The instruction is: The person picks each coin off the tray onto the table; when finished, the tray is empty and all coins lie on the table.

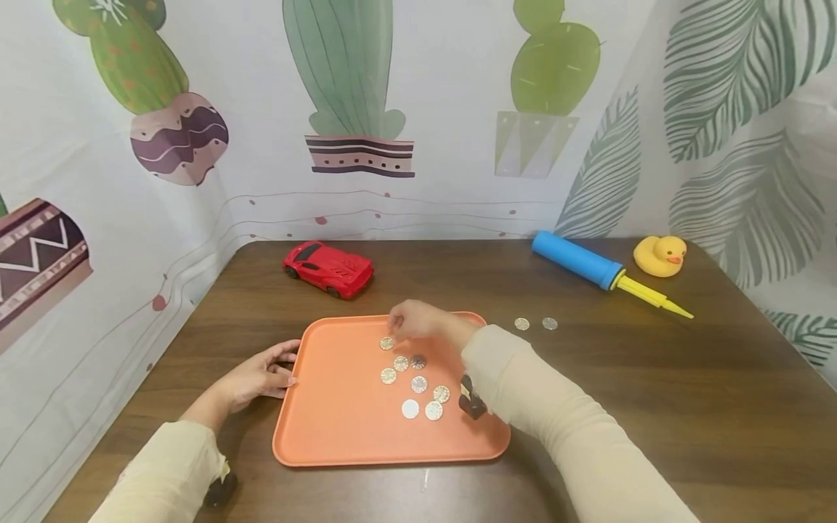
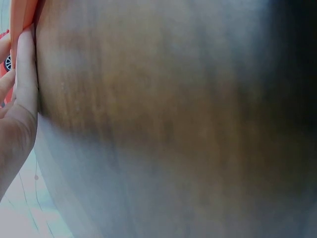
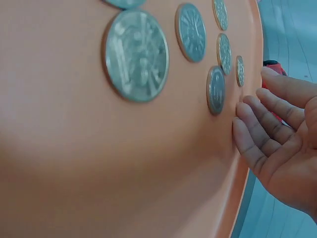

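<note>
An orange tray (image 1: pixel 340 428) lies on the brown table (image 1: pixel 654 378) with several silver coins (image 1: pixel 418 383) grouped near its middle. My right hand (image 1: pixel 399 327) hovers over the tray's far part, just above the farthest coin (image 1: pixel 387 343). In the right wrist view this hand (image 3: pixel 252 111) is open and holds nothing, its fingertips close beside the coins (image 3: pixel 216 89) on the tray (image 3: pixel 74 163). My left hand (image 1: pixel 284 363) rests against the tray's left rim, its fingers lying straight along the edge. The left wrist view shows that hand (image 2: pixel 22 89) beside the tray rim (image 2: pixel 22 15).
Two more coins (image 1: pixel 521 324) (image 1: pixel 550 323) lie on the table right of the tray. At the back are a red toy car (image 1: pixel 328 269), a blue hand pump with a yellow nozzle (image 1: pixel 588 263) and a yellow rubber duck (image 1: pixel 660 256). Printed curtains close off the left, back and right.
</note>
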Demonstrator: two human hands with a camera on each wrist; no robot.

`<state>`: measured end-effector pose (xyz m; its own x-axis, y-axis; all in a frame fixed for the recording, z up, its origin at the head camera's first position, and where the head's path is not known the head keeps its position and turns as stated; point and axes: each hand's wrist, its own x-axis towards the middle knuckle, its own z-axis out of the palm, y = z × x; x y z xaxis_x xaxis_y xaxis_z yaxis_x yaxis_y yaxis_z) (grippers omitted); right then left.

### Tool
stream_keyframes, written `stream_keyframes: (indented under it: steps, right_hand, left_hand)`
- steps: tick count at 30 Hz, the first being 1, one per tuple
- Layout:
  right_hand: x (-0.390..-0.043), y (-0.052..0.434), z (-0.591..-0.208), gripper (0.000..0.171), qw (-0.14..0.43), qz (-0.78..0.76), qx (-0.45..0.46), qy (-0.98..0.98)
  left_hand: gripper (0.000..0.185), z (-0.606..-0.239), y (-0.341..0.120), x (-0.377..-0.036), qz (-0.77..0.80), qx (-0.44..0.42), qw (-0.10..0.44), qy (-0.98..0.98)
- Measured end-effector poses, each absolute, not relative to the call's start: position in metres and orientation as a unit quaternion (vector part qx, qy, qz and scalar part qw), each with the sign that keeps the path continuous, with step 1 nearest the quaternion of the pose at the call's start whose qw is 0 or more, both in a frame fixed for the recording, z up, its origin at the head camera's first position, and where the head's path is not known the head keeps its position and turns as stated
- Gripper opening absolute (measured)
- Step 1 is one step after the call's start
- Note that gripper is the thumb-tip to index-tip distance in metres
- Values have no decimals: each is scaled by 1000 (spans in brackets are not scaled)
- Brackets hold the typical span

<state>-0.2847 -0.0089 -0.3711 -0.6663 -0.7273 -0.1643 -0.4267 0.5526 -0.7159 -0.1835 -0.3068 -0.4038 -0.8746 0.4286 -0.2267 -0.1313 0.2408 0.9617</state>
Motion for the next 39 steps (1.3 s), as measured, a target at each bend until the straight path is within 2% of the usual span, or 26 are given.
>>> stream_keyframes:
  steps: [9, 14, 16, 21, 25, 30, 39]
  right_hand:
    - [-289, -29, -386, 10, 196, -238, -330, 892]
    - [-318, -39, -425, 19, 187, -216, -354, 891]
    - [-319, -40, -427, 21, 197, -211, -348, 892]
    - [-291, -38, -393, 20, 212, -192, -310, 907]
    - [-277, -32, -378, 21, 189, -204, -311, 909]
    - [-276, -28, -377, 21, 175, -219, -312, 908]
    - [-278, -21, -376, 16, 182, -303, -313, 882]
  left_hand:
    - [73, -399, -304, -183, 599, 55, 232, 765]
    - [73, -398, -304, -182, 599, 56, 232, 764]
    - [72, -399, -305, -182, 600, 58, 233, 763]
    - [73, -401, -303, -182, 599, 55, 235, 763]
    - [72, -402, -303, -182, 596, 55, 234, 766]
    - [72, -401, -302, -182, 600, 57, 233, 763]
    - [71, -400, -303, -181, 599, 56, 231, 764]
